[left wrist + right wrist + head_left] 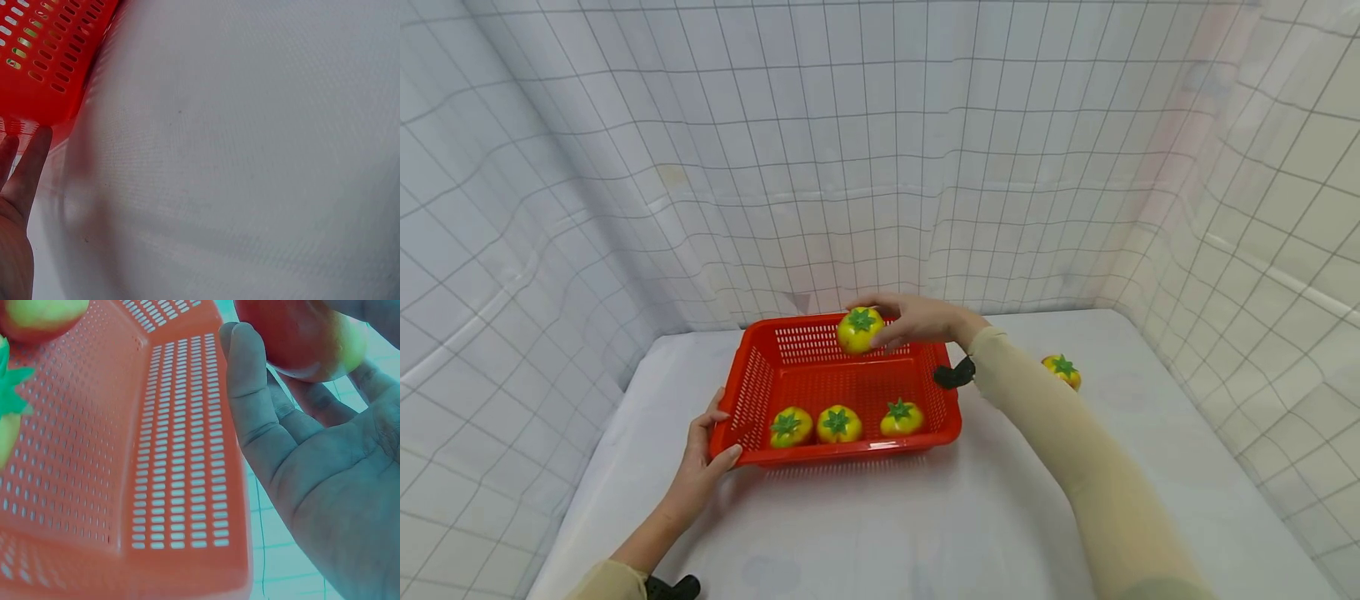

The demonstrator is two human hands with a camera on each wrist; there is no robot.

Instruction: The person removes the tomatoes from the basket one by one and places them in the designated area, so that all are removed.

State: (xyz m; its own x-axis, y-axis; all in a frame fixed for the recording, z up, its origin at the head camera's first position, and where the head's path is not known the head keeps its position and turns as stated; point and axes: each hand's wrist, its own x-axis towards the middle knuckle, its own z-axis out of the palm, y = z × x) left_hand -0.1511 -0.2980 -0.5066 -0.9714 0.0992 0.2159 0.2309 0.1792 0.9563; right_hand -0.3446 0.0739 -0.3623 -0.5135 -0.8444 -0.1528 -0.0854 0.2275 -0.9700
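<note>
A red perforated basket (880, 447) stands on the table, holding three yellow fruits with green leafy tops (791, 427) along its near side. My left hand (700, 467) grips the basket's left rim, thumb at the near corner; the left wrist view shows that hand (19, 206) against the basket wall (44, 94). Over the back part of the basket, my right hand (910, 320) holds another yellow fruit (859, 332). In the right wrist view the fingers of my right hand (312, 437) curl round that fruit (306, 340), whose underside looks red, beside the basket (237, 550).
One more yellow and red fruit (1063, 372) lies on the white table (1135, 417) to the right of the basket, beyond my right forearm. White grid-patterned sheets (880, 150) hang at the back and both sides. A dark strap piece (955, 373) sits at my right wrist.
</note>
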